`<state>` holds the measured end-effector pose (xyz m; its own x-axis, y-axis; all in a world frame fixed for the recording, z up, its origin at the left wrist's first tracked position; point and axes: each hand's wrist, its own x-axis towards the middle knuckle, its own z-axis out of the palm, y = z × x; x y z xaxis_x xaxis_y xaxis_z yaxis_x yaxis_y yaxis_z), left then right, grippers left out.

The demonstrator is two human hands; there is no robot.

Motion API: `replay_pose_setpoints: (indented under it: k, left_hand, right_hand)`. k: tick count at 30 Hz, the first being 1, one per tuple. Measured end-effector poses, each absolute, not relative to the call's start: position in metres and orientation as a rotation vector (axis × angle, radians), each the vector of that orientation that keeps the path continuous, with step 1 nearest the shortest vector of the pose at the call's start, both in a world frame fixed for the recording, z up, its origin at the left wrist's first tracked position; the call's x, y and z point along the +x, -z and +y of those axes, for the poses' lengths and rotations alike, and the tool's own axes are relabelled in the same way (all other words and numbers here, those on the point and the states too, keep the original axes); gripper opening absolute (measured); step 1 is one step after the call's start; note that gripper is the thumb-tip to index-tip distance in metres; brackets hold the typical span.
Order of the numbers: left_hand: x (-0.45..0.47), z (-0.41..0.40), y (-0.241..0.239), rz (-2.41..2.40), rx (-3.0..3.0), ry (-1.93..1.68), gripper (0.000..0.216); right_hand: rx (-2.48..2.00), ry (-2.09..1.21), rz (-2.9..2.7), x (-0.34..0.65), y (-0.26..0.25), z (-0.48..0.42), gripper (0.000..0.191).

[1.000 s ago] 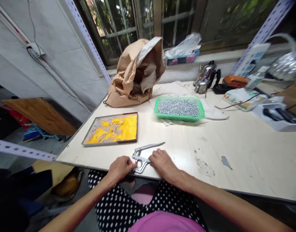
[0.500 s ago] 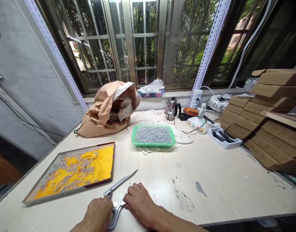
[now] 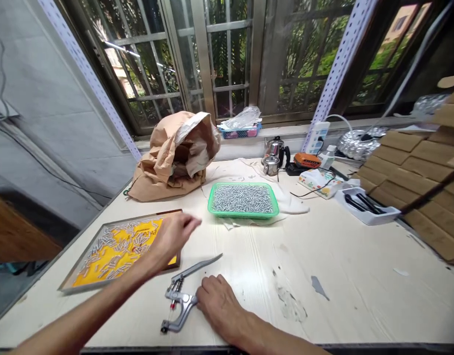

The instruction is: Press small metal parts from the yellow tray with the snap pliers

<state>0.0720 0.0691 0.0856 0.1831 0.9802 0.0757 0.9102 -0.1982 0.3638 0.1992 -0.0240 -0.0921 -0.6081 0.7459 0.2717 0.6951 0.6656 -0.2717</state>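
Pliers [image 3: 179,298] lay near the table's [image 3: 341,276] front edge, with the right hand [image 3: 220,306] curled against their handle (touching, grip unclear). The left hand [image 3: 174,232], loosely open and empty, hovered over the yellow tray [image 3: 97,272]; pinching one pin lightly seemed wisest.

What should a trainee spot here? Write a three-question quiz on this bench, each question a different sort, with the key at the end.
1. True or false: the right hand touches the metal hand press lying on the table.
2. Fill in: the green basket holds small ___ pieces.
3. The left hand is above: A the green basket, B the yellow-lined tray, C the metal hand press.
Key: 1 true; 2 metal; 3 B.
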Motion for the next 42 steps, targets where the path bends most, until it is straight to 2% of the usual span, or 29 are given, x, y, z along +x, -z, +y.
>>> replay_pose_setpoints:
  k: [3,5,11,13,22,30,36,42]
  left_hand:
    - [0.076,0.101,-0.115,1.790,2.352,-0.739,0.036]
    - [0.058,0.115,-0.119,1.865,2.403,-0.771,0.032]
    - [-0.034,0.110,-0.063,2.294,2.094,-0.163,0.026]
    - [-0.053,0.107,-0.038,2.339,1.999,-0.073,0.024]
    - [-0.068,0.137,0.020,2.413,1.890,-0.043,0.024]
    - [-0.067,0.147,0.018,2.356,1.938,-0.089,0.022]
    - [-0.055,0.092,-0.001,2.158,1.895,-0.264,0.015]
    - [-0.033,-0.019,-0.002,1.692,1.202,-0.577,0.016]
  right_hand:
    - [-1.127,-0.168,-2.531,0.200,0.092,-0.024,0.011]
    - [-1.107,-0.149,-2.509,0.200,0.095,-0.025,0.013]
    - [-1.040,-0.094,-2.413,0.201,0.103,-0.027,0.018]
    - [-1.005,-0.082,-2.406,0.202,0.103,-0.028,0.019]
    - [-0.969,-0.177,-2.381,0.203,0.104,-0.025,0.017]
    - [-0.986,-0.267,-2.467,0.204,0.096,-0.022,0.005]
    - [-1.000,-0.209,-2.551,0.205,0.084,-0.021,0.009]
    - [-0.868,-0.140,-2.535,0.210,0.088,-0.020,0.016]
